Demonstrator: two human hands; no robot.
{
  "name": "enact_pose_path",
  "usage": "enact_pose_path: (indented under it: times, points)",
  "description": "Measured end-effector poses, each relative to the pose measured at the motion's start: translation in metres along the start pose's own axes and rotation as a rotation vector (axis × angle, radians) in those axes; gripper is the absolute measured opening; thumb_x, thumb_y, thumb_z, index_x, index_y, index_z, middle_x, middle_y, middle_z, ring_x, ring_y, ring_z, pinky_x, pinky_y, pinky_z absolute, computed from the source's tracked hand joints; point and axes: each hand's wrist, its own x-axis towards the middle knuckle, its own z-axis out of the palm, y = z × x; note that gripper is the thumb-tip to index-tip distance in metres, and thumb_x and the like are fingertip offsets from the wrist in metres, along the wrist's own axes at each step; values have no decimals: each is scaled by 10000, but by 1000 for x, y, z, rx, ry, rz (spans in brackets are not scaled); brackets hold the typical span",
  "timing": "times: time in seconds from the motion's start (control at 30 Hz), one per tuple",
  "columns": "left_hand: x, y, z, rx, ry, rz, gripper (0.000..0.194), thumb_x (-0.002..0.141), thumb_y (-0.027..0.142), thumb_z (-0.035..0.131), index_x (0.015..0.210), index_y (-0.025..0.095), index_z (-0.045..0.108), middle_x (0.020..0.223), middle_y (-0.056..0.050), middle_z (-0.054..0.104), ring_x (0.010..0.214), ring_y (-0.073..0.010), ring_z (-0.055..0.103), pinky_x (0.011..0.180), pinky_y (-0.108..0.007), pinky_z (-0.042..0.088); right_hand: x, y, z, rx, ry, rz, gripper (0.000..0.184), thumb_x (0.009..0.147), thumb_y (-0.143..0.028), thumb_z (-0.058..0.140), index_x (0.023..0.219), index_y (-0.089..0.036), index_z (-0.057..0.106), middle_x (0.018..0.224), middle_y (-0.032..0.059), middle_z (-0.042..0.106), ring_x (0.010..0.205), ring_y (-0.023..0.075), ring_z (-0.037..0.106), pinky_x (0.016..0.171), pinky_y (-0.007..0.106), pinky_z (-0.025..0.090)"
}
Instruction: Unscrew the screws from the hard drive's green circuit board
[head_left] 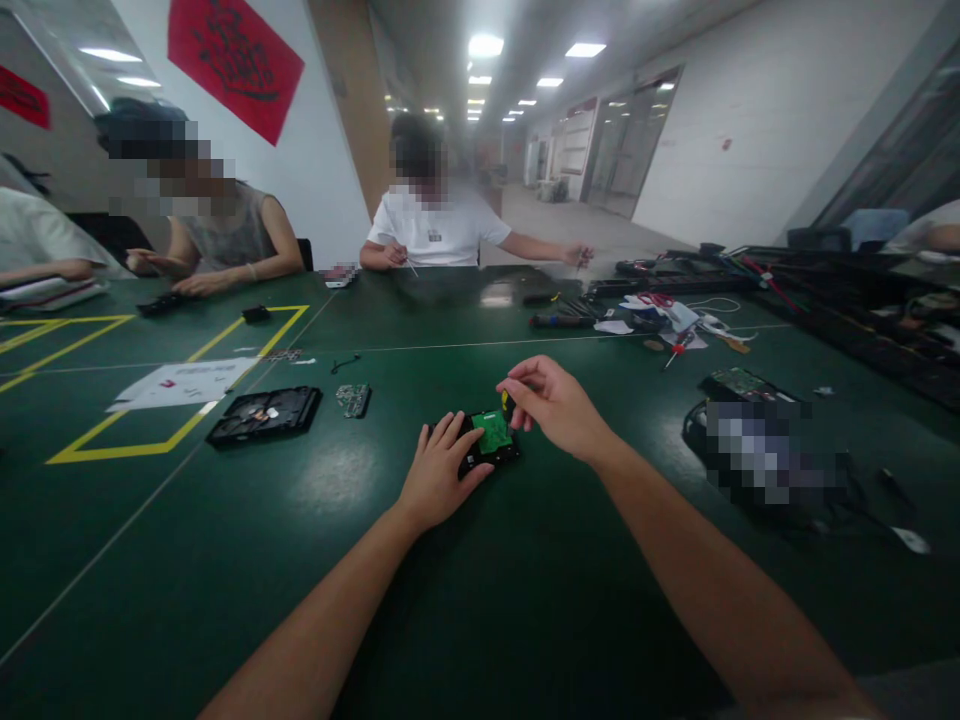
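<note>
A small black device with a green circuit board (493,437) lies on the dark green table (480,600) in front of me. My left hand (439,475) rests on its left side and holds it down with the fingers spread. My right hand (555,405) hovers over its far right corner, fingers pinched on a small tool with a yellow-and-black handle (508,404) that points down at the board.
A black tray-like casing (264,414) and a small circuit board (353,399) lie to the left, near yellow floor-tape lines and a paper sheet (182,383). Tools and parts clutter the right side (675,320). Two people sit across the table; another arm shows at far left.
</note>
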Motion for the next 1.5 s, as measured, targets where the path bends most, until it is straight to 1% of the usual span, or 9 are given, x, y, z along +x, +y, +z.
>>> enact_pose_path:
  times: [0.27, 0.37, 0.47, 0.67, 0.77, 0.87, 1.0, 1.27, 1.5]
  points:
    - [0, 0, -1, -1, -5, 5, 586, 994, 555, 596, 1519, 318, 488, 1699, -95, 298, 1581, -351, 227, 1247, -671, 171, 0, -7, -8, -75, -8, 18, 189, 950, -394, 639, 1040, -233, 680, 976, 24, 706, 598, 92, 588, 483, 217, 445]
    - [0, 0, -2, -8, -12, 1, 585, 992, 554, 598, 1517, 318, 493, 1701, -94, 293, 1578, -355, 233, 1247, -671, 173, 0, -6, -7, 66, -26, 91, 181, 943, -389, 623, 1035, -238, 662, 1027, 33, 703, 556, 91, 611, 416, 212, 402]
    - [0, 0, -2, -14, -11, -2, 582, 993, 554, 596, 1516, 321, 494, 1702, -90, 292, 1576, -355, 238, 1245, -671, 178, 1, -7, -6, 181, -39, 151, 160, 944, -362, 585, 1020, -233, 641, 1101, 51, 714, 614, 121, 682, 473, 236, 484]
    - [0, 0, -3, -15, -13, 0, 587, 989, 556, 601, 1515, 318, 496, 1702, -95, 290, 1581, -350, 228, 1244, -674, 182, 1, -11, -10, -21, -72, 93, 214, 956, -261, 494, 949, -206, 701, 970, 32, 735, 563, 84, 531, 480, 214, 391]
    - [0, 0, -3, -14, -13, -1, 584, 991, 551, 601, 1513, 309, 499, 1701, -102, 290, 1579, -353, 234, 1242, -678, 182, 0, -12, -9, -16, -99, 99, 212, 956, -289, 523, 981, -207, 717, 906, 24, 703, 567, 84, 508, 468, 204, 369]
    - [0, 0, -3, -14, -14, -1, 590, 988, 562, 601, 1513, 312, 499, 1698, -99, 297, 1578, -357, 235, 1240, -679, 188, 0, -10, -6, 58, -59, 154, 199, 952, -336, 539, 1033, -215, 675, 1024, 49, 712, 511, 75, 519, 394, 211, 319]
    - [0, 1, -4, -13, -21, -4, 598, 988, 576, 596, 1519, 321, 490, 1699, -91, 298, 1583, -355, 220, 1243, -680, 180, 1, -8, -7, 150, 23, 212, 123, 929, -327, 563, 1008, -232, 560, 1033, 55, 732, 529, 114, 616, 421, 238, 419]
    - [0, 1, -4, -11, -25, -9, 597, 992, 584, 585, 1520, 322, 491, 1699, -90, 299, 1585, -353, 215, 1247, -680, 169, 1, -10, -10, -83, -84, 102, 221, 944, -268, 488, 911, -203, 696, 916, 35, 724, 601, 115, 511, 520, 255, 378]
    - [0, 1, -5, -15, -24, -9, 601, 993, 578, 588, 1526, 321, 481, 1705, -91, 282, 1582, -351, 225, 1249, -677, 168, 0, -7, -7, -9, -95, 133, 216, 977, -400, 565, 1015, -208, 658, 934, 24, 686, 614, 103, 507, 502, 235, 364]
